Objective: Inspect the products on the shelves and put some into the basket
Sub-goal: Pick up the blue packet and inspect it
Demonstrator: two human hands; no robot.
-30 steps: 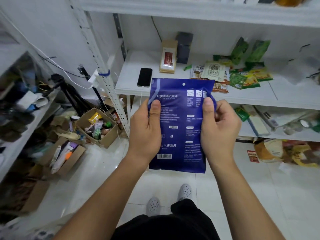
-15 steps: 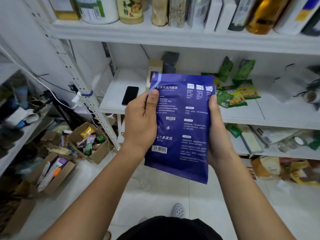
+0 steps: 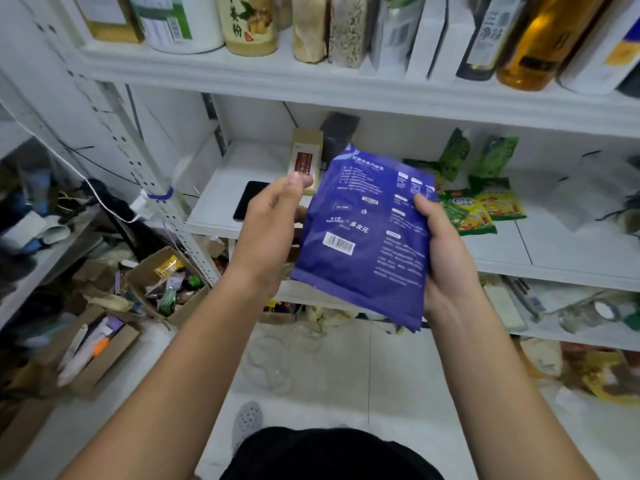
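I hold a dark blue flat packet [image 3: 367,237] with white print and a barcode in front of the shelves, tilted to the right. My right hand [image 3: 446,258] grips its right edge, thumb on the printed face and fingers behind. My left hand [image 3: 270,230] sits beside the packet's left edge. Its thumb is off the printed face and its fingers are loosely curled, their tips hidden by the edge. No basket is in view.
The white middle shelf [image 3: 221,223] carries a black phone [image 3: 249,202], a box with a red label [image 3: 306,161] and green and yellow snack packets [image 3: 481,209]. Jars and bottles [image 3: 242,22] line the upper shelf. Open cardboard boxes [image 3: 166,282] stand on the floor at left.
The view rose toward the upper shelf. The packet moved right and tilted. My left thumb came off its face, leaving my right hand gripping it.
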